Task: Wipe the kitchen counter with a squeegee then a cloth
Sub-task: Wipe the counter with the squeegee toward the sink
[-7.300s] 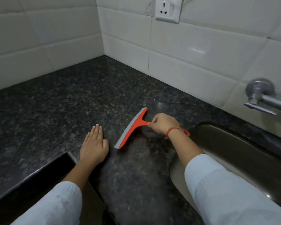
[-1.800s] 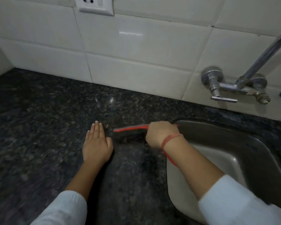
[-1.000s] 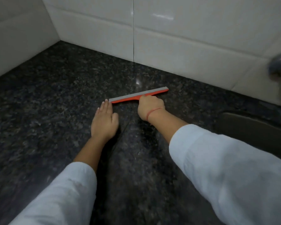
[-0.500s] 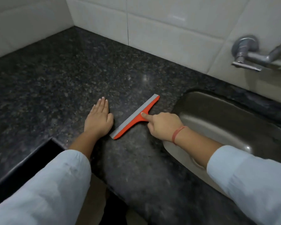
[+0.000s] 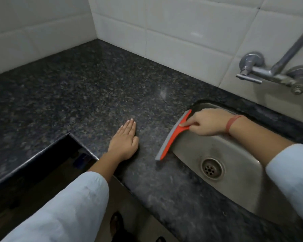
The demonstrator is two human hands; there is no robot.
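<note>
An orange squeegee (image 5: pixel 171 137) with a grey rubber blade lies along the left rim of the steel sink (image 5: pixel 238 180), its blade edge on the dark speckled granite counter (image 5: pixel 77 95). My right hand (image 5: pixel 205 122) grips its short handle from over the sink, index finger stretched onto the orange back. My left hand (image 5: pixel 124 142) rests flat on the counter, fingers together, a hand's width left of the squeegee. No cloth is in view.
A chrome wall tap (image 5: pixel 262 74) juts out above the sink at the upper right. White tiled walls (image 5: pixel 182 32) meet in a corner behind the counter. The counter's inner front edge (image 5: pixel 42 154) drops to the floor at lower left.
My right hand has dragged the squeegee rightward across the counter to the sink's rim. My left hand has stayed flat on the counter.
</note>
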